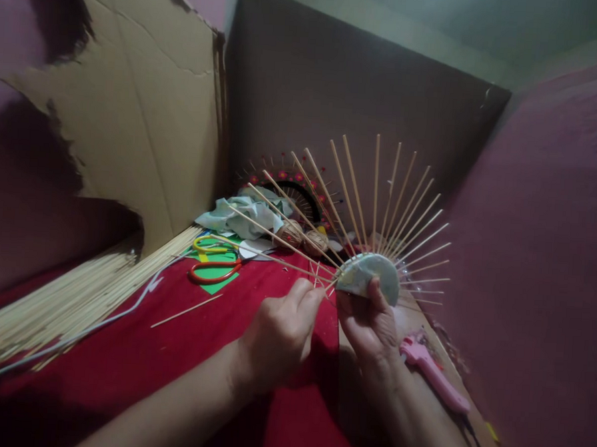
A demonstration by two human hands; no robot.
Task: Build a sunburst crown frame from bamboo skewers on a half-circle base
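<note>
A pale half-round disc point(368, 275) stands tilted up, with several thin wooden sticks point(376, 187) fanning out from its curved edge. My right hand point(373, 324) grips the disc from below, thumb on its near face. At the disc's left corner, my left hand point(288, 326) pinches the end of a wooden stick between thumb and fingers. The exact fingertip contact is partly hidden by the hand itself. One loose stick point(186, 311) lies on the red cloth point(254, 301) to the left of that hand.
Scissors with orange handles point(214, 271) and yellow-handled scissors point(211, 245) lie on green sheets point(220, 286). A long bundle of sticks point(74, 305) and a white cable point(123, 314) run along the left. Twine balls point(292, 232) sit behind. A pink glue gun point(435, 374) rests at right.
</note>
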